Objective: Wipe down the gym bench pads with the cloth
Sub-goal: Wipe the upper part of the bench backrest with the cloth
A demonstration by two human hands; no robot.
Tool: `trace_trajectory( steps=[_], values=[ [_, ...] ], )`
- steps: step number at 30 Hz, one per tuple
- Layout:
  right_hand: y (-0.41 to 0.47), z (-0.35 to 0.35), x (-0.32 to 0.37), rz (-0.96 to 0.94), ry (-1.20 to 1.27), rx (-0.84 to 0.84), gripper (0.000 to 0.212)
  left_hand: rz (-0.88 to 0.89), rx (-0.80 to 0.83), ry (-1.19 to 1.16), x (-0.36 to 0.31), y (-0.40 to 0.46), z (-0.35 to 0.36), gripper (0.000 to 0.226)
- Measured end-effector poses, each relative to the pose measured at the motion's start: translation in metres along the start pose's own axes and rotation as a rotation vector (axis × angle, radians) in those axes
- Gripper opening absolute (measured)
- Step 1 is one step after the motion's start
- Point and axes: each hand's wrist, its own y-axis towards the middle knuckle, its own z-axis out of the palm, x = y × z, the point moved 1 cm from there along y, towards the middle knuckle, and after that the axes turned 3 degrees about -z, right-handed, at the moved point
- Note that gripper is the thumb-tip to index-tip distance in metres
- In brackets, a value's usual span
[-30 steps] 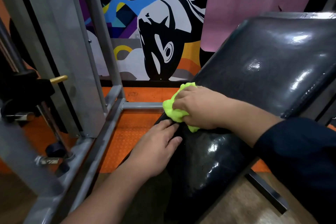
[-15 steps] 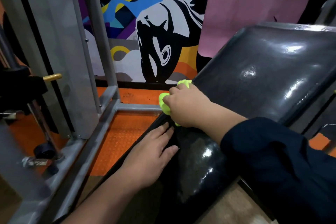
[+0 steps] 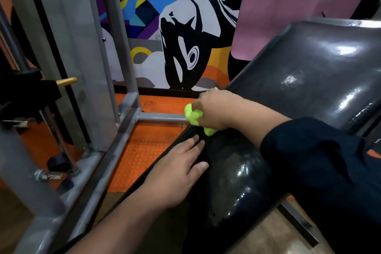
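A glossy black seat pad [image 3: 233, 183] runs from the bottom centre up to a larger black back pad [image 3: 321, 72] at the right. My right hand [image 3: 216, 109] is closed over a crumpled neon yellow-green cloth [image 3: 192, 116] and presses it at the left edge where the two pads meet. My left hand [image 3: 177, 173] lies flat on the seat pad's left edge, fingers stretched toward the cloth, holding nothing. Most of the cloth is hidden under my right hand.
A grey steel machine frame [image 3: 115, 150] with upright posts stands at the left on an orange rubber floor [image 3: 144, 150]. A brass pin [image 3: 66, 81] sticks out at the left. A painted mural wall [image 3: 181, 33] and a pink mat [image 3: 299, 6] lie behind.
My right hand has slid the cloth a little to the left and farther along the pad's edge. My left hand stays flat on the seat pad.
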Motion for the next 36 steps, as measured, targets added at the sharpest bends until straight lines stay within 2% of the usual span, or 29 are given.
trace_trajectory(
  steps=[3, 7, 12, 17, 22, 27, 31, 36],
  values=[
    [0.013, 0.01, 0.021, 0.083, -0.127, -0.057, 0.045, 0.016, -0.02, 0.01, 0.001, 0.002, -0.001, 0.06],
    [0.01, 0.006, 0.011, 0.007, -0.011, 0.068, 0.047, 0.012, -0.004, 0.017, 0.0, -0.002, -0.001, 0.06],
    [0.027, 0.005, 0.023, 0.144, -0.134, 0.058, 0.049, -0.008, -0.01, 0.012, 0.0, -0.002, 0.0, 0.06],
    [0.018, 0.011, 0.019, -0.048, -0.016, 0.105, 0.045, 0.022, -0.019, 0.035, 0.003, -0.003, 0.001, 0.06],
    [0.033, 0.01, 0.029, 0.061, -0.068, 0.085, 0.043, -0.012, -0.018, 0.005, 0.006, -0.002, 0.003, 0.06],
    [0.017, 0.023, 0.028, -0.143, -0.032, 0.089, 0.043, 0.006, -0.029, -0.045, 0.02, -0.011, 0.001, 0.057],
    [0.024, 0.013, 0.035, 0.006, -0.064, 0.069, 0.044, -0.035, -0.049, 0.013, 0.024, -0.016, 0.003, 0.056],
    [0.008, 0.019, 0.033, -0.133, -0.035, 0.105, 0.046, -0.071, -0.044, -0.009, 0.023, -0.021, 0.006, 0.056]
  ],
)
